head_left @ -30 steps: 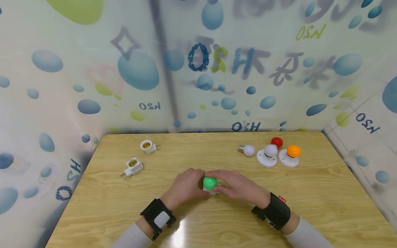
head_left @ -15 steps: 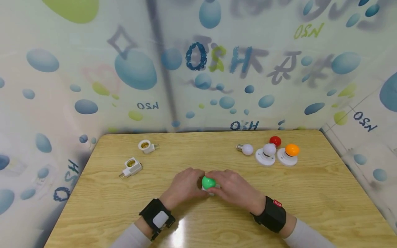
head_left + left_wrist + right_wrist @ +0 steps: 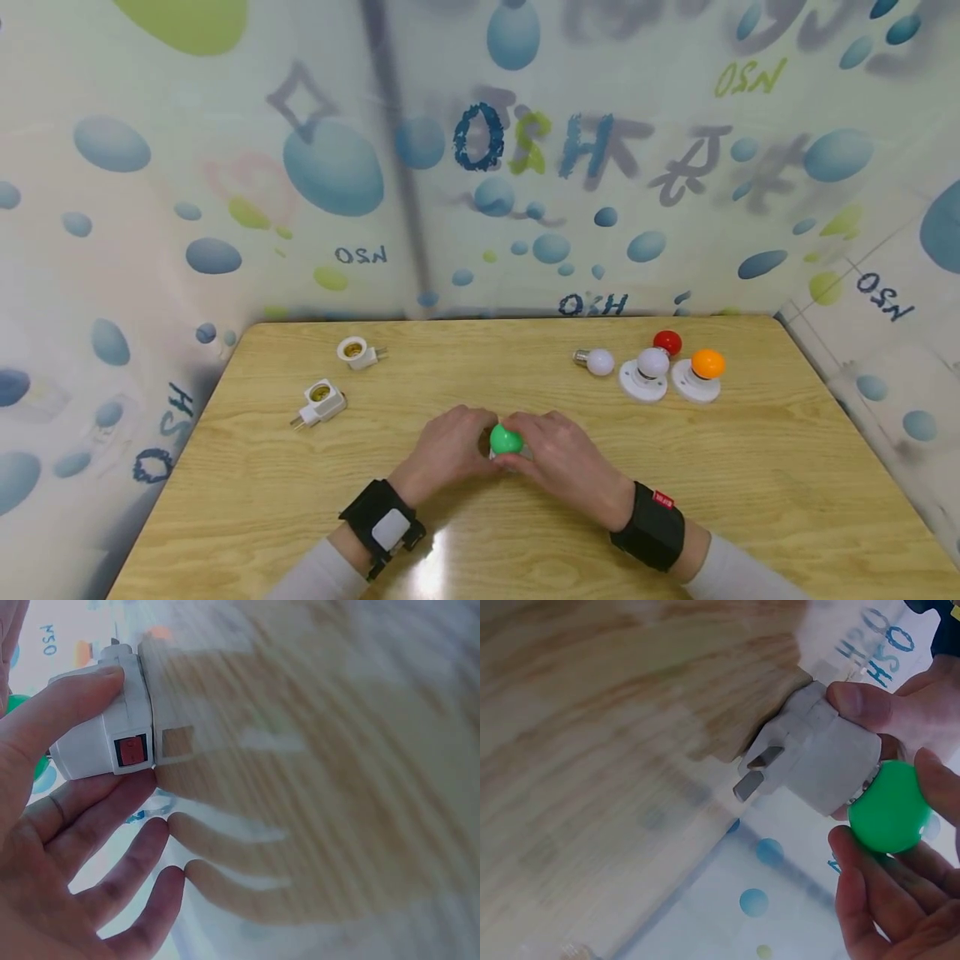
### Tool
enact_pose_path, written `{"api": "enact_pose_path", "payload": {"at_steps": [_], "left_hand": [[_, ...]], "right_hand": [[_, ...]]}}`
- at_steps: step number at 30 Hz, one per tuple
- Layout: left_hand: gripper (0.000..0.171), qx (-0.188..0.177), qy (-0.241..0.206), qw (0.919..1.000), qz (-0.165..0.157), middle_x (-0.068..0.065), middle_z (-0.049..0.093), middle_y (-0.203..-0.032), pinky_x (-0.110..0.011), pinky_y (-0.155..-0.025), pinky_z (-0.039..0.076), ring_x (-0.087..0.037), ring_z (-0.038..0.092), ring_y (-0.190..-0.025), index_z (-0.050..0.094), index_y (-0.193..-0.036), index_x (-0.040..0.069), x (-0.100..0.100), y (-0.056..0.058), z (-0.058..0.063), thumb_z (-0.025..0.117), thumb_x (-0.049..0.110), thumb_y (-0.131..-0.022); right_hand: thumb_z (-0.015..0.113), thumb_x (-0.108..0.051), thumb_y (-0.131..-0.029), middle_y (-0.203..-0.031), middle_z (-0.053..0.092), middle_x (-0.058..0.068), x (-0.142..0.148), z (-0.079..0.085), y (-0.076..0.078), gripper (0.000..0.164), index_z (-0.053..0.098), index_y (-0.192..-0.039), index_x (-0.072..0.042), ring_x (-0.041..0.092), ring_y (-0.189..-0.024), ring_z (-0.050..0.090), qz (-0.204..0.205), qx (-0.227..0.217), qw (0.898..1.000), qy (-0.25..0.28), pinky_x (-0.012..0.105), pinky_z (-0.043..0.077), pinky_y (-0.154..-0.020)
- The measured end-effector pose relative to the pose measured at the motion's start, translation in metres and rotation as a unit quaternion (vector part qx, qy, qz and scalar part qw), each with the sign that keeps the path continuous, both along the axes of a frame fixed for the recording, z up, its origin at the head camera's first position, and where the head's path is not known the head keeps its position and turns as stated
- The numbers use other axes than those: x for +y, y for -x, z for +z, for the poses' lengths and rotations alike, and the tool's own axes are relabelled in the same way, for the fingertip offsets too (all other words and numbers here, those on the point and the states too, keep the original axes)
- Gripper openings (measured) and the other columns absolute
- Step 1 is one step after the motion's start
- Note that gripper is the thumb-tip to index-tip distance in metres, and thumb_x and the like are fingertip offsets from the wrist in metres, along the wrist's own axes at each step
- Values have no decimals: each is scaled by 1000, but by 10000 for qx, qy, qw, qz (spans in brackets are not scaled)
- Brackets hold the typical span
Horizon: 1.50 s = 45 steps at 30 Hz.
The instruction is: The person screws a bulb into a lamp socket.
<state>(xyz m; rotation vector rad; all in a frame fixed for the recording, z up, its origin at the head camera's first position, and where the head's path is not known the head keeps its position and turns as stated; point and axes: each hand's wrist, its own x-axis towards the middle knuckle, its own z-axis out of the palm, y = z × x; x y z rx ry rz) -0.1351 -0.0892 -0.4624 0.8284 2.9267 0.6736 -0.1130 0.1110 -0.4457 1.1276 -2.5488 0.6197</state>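
Note:
A white plug-in bulb socket [image 3: 829, 754] rests on the table in front of me, with its two metal prongs seen in the right wrist view. My left hand [image 3: 450, 446] grips this socket between thumb and fingers. A red rocker switch [image 3: 133, 750] shows on its side in the left wrist view. In the socket's mouth sits a green light bulb [image 3: 889, 810], a bit of its metal thread visible at the rim. My right hand [image 3: 566, 457] pinches the green bulb, thumb on one side and fingers on the other.
Two more plug-in sockets, one round [image 3: 357, 353] and one boxy [image 3: 321, 402], lie at the left. Toward the back right are a loose white bulb [image 3: 599, 362], a red bulb [image 3: 667, 342], and white and orange [image 3: 708, 363] bulbs on round bases. A patterned curtain [image 3: 480, 250] stands behind the table.
My right hand has turned slightly about the green bulb, its wrist rolling and shifting a little to the left and its fingers curling closer. The left hand and the socket stay in place.

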Motion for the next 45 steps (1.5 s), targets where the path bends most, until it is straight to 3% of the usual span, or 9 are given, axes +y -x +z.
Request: {"api": "enact_pose_path", "payload": {"at_steps": [6,10,15,19,24,29,37,45], "left_hand": [[32,-109,-74,9998,152,15,56,-77,-26,-58,44,-9,52,-76,64,-84,25,0,-2,-1,77,50,-68],[39,-221,-10,9995,205,12,56,-78,-25,-57,45,-10,53,-76,65,-90,21,0,-4,1,76,53,-71],[63,-747,71,9972,-12,3,65,-104,-35,-78,51,-17,58,-98,66,-114,13,-4,-4,7,79,53,-68],[71,-1038,-100,9944,153,-5,61,-124,-39,-92,46,-21,56,-112,59,-130,8,-13,-3,12,77,48,-73],[56,-823,-644,9928,588,-5,61,-125,-41,-87,48,-22,59,-108,60,-130,10,-27,-7,17,72,37,-83],[46,-626,-1096,9878,915,-1,63,-121,-40,-84,49,-20,59,-105,62,-126,13,-40,-10,15,71,31,-85],[38,-498,-1354,9824,1187,1,66,-114,-38,-83,49,-18,61,-100,66,-120,13,-58,-12,8,72,26,-85],[33,-356,-1425,9797,1366,1,68,-108,-39,-83,50,-18,61,-97,69,-115,12,-73,-13,5,73,22,-84]], "right_hand": [[72,-40,-82,-103,68,-1,-1,-5,2,43,64,-111,-9,5,-85,60,-46,208,9993,315,29,52,-73],[75,-38,-79,-103,66,-4,0,-6,4,44,63,-111,-11,5,-83,58,-78,-22,9984,565,26,52,-70],[72,-37,-83,-107,65,-4,6,4,3,43,62,-117,-12,4,-90,59,-331,-752,9951,554,24,53,-74],[71,-37,-85,-116,66,0,19,18,9,47,62,-123,-10,11,-101,62,-712,-838,9930,421,30,53,-80],[71,-35,-85,-120,65,5,44,25,23,50,62,-126,-8,18,-104,62,-1099,-932,9883,502,37,53,-83],[73,-34,-84,-124,64,9,67,23,38,52,62,-126,-6,23,-105,62,-1339,-1087,9833,576,41,53,-83],[74,-28,-83,-123,64,11,88,15,55,50,63,-126,-4,25,-104,62,-1509,-950,9829,459,41,53,-83],[76,-27,-82,-120,64,15,94,16,58,51,62,-124,-2,27,-100,63,-1805,-873,9796,158,43,53,-81]]}}
